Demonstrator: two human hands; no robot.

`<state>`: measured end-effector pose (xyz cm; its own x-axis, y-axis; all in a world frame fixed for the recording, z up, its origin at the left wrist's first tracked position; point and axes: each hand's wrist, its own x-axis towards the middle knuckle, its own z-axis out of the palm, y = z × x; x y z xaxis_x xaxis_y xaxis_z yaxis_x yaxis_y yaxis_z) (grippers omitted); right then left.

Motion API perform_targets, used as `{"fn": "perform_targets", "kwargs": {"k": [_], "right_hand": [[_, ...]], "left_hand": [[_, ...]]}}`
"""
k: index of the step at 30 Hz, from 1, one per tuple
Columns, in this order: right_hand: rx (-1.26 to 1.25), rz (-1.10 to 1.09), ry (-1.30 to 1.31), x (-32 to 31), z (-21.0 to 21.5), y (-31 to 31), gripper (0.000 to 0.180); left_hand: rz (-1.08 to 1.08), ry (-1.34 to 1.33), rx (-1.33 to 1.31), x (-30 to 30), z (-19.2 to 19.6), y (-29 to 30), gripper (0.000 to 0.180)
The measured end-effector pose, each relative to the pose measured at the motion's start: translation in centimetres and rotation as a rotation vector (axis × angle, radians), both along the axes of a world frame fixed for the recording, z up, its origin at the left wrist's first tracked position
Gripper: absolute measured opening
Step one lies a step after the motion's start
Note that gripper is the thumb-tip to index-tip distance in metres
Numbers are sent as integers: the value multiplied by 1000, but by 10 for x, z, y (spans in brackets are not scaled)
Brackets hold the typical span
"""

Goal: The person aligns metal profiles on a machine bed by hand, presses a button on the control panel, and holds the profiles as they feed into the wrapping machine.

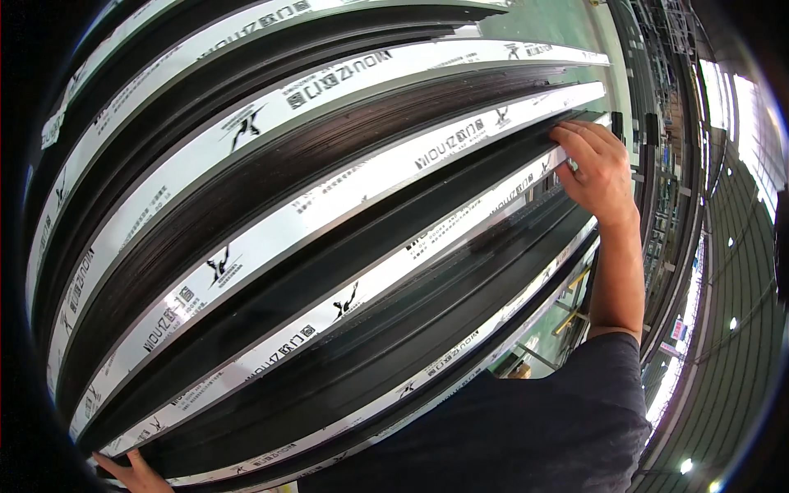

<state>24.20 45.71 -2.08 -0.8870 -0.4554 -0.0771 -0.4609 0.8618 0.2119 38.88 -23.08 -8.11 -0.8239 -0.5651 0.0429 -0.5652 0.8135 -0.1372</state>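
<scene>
Two hands on one long dark profile [386,271] with a white protective film strip, one hand at each end. It lies in a stack of like profiles, long axis running from lower left to upper right across the view, bowed by the lens.

Right hand [598,168]: at the far upper-right end, arm stretched out, fingers [575,135] curled over the top edge of the profile, thumb not visible. Looks like a hook grip on the edge, not a pinch.

Left hand [136,475]: at the near lower-left end, mostly cut off by the frame edge. Fingers appear spread against the profile end; can't tell if it is actually gripping.

Both hands already touch it, so neither is nearer; the bar spans the whole gap between them.

Count: roughly six or seven film-striped profiles visible in the stack, exact number unclear at the top edge. Dark sleeve [526,419] at bottom. Green floor [542,20] beyond the stack.
</scene>
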Motion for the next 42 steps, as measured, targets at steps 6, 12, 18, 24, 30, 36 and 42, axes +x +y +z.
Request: {"fn": "perform_targets", "kwargs": {"k": [6,12,18,24,30,36,42], "right_hand": [[50,5,-67,0,-20,0,53],[86,11,-118,2,-3,55,43],[18,43,-180,-13,-13,25,43],[7,-2,-163,7,-10,18,40],[17,7,-212,24,-9,18,40],[24,14,-196,26,-15,17,43],[-10,-10,-200,28,-14,19,45]], "left_hand": [[-6,35,169,54,16,-52,92],[-3,169,237,-1,-7,-18,103],[24,183,183,19,13,-30,113],[88,232,280,14,9,-22,115],[-86,360,410,15,15,-9,95],[-78,305,361,13,17,1,59],[-137,271,235,10,23,2,55]]}}
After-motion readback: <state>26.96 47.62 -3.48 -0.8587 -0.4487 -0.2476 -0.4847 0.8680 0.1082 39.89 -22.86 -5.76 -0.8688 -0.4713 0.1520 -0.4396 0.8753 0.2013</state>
